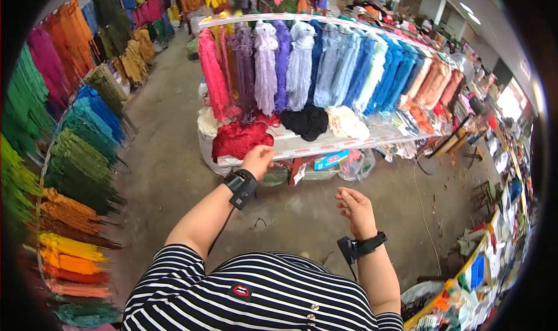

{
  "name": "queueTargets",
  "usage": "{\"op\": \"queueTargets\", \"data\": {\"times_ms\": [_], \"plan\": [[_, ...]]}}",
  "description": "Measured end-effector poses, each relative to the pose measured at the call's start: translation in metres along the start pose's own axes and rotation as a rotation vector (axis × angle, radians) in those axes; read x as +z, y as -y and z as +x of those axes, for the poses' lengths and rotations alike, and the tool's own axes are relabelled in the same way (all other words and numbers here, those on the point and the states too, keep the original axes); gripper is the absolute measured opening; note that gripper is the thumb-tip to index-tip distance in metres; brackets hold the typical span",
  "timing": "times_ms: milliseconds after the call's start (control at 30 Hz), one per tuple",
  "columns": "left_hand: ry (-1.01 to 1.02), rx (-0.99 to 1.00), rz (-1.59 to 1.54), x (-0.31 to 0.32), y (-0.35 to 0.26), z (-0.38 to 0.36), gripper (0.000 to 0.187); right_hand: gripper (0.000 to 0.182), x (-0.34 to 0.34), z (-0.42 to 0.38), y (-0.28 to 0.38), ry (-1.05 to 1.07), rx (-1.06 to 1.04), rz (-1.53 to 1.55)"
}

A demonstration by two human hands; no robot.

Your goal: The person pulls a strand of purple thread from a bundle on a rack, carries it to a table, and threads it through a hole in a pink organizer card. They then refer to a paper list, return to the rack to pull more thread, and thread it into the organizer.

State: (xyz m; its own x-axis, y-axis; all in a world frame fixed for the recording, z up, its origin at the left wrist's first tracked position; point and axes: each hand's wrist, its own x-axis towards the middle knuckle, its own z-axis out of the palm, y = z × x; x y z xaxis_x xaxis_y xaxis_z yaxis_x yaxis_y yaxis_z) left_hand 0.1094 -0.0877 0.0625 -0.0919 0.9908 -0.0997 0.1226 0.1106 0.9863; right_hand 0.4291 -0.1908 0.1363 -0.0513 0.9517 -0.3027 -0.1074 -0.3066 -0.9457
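My left hand (pixel 258 160) is at the near edge of the rack's shelf, in front of a dark red bundle of yarn (pixel 241 140). Its fingers are curled together; whether a strand lies in them is too small to see. Over the floor to the right, my right hand (pixel 357 210) is raised with thumb and fingertips pinched, and anything between them cannot be made out. A black yarn bundle (pixel 304 123) and a cream one (pixel 347 123) lie on the shelf beside the red one. Each wrist wears a black strapped device.
Skeins in pink, purple, blue and peach hang from the rack's white bar (pixel 325 20). Under the shelf (pixel 290 147) are a blue box (pixel 331 160) and a plastic bag (pixel 356 166). More coloured skeins (pixel 75 156) line the left side. A cluttered table edge (pixel 465 267) is at right.
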Motion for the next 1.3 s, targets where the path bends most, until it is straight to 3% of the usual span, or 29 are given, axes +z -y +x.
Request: {"op": "queueTargets", "data": {"times_ms": [33, 200, 333, 400, 500, 633, 733, 767, 867, 1000, 1033, 1167, 1267, 1300], "plan": [[-0.031, 0.092, -0.030, -0.010, -0.003, 0.014, 0.022, 0.030, 0.002, 0.019, 0.001, 0.032, 0.002, -0.026], [-0.272, -0.013, -0.063, -0.045, -0.066, 0.043, 0.023, 0.027, 0.015, 0.127, 0.027, 0.172, -0.077, -0.176], [-0.353, 0.000, -0.026, -0.068, -0.103, 0.082, 0.021, 0.026, 0.054, 0.205, 0.056, 0.302, -0.138, -0.173], [-0.390, 0.114, -0.065, -0.083, -0.105, 0.124, 0.025, 0.027, 0.085, 0.235, 0.076, 0.356, -0.082, -0.162], [-0.437, 0.040, -0.024, -0.101, -0.119, 0.189, 0.030, 0.030, 0.125, 0.293, 0.079, 0.448, -0.051, -0.158], [-0.470, 0.281, 0.338, -0.145, -0.079, 0.332, 0.042, 0.029, 0.173, 0.369, 0.074, 0.500, -0.056, -0.205], [-0.565, 0.451, 0.441, -0.163, -0.065, 0.419, 0.047, 0.029, 0.207, 0.415, 0.077, 0.480, -0.019, -0.261], [-0.543, 0.359, 0.216, -0.162, -0.063, 0.440, 0.048, 0.029, 0.216, 0.429, 0.080, 0.480, -0.012, -0.309], [-0.526, 0.190, 0.468, -0.169, -0.093, 0.468, 0.049, 0.028, 0.244, 0.463, 0.094, 0.449, -0.065, -0.402], [-0.660, 0.522, 0.633, -0.175, -0.091, 0.495, 0.036, 0.029, 0.275, 0.497, 0.109, 0.428, -0.261, -0.475], [-0.621, 0.480, 0.600, -0.177, -0.091, 0.496, 0.026, 0.029, 0.282, 0.504, 0.109, 0.415, -0.316, -0.476], [-0.351, 0.346, 0.049, -0.181, -0.088, 0.489, 0.017, 0.029, 0.311, 0.528, 0.116, 0.304, -0.386, -0.398], [-0.270, 0.188, -0.554, -0.184, -0.098, 0.468, 0.017, 0.028, 0.326, 0.538, 0.121, 0.262, -0.378, -0.298], [-0.233, 0.095, -0.616, -0.185, -0.105, 0.458, 0.022, 0.028, 0.329, 0.540, 0.120, 0.254, -0.381, -0.264]]}}
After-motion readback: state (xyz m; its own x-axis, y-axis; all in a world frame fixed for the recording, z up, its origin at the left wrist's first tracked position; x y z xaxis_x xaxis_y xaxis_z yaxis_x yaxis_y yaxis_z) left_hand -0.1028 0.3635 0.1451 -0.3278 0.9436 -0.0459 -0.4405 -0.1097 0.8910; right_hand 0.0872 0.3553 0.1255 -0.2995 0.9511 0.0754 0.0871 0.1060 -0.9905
